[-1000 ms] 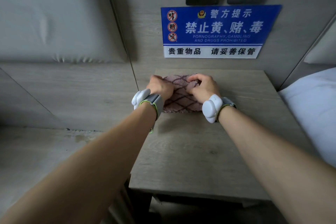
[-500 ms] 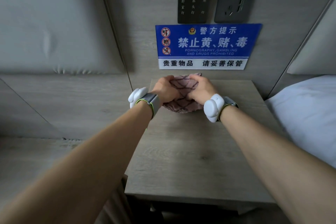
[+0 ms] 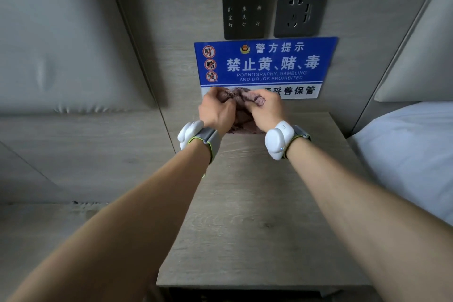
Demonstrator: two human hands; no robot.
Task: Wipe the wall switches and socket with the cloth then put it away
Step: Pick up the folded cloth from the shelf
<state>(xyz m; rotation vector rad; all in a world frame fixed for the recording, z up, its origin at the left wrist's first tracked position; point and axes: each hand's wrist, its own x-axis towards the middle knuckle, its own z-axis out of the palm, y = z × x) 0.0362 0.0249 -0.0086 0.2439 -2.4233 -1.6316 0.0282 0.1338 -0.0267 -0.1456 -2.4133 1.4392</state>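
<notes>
A pinkish-brown checked cloth is bunched up between both hands, lifted above the back of the wooden bedside table. My left hand grips its left side and my right hand grips its right side. On the wall above, a dark switch panel with three labelled switches sits left of a dark socket. Both are well above the hands and untouched. The cloth's middle is partly hidden by my fingers.
A blue and white police notice sign hangs just under the switches, its lower edge behind the cloth. A padded headboard lies to the left, and a white pillow to the right beside the table.
The cloth lay flat on the table under both hands; now both hands have gathered it and raised it off the surface toward the wall. The view has tilted upward, showing the switches and socket fully.
</notes>
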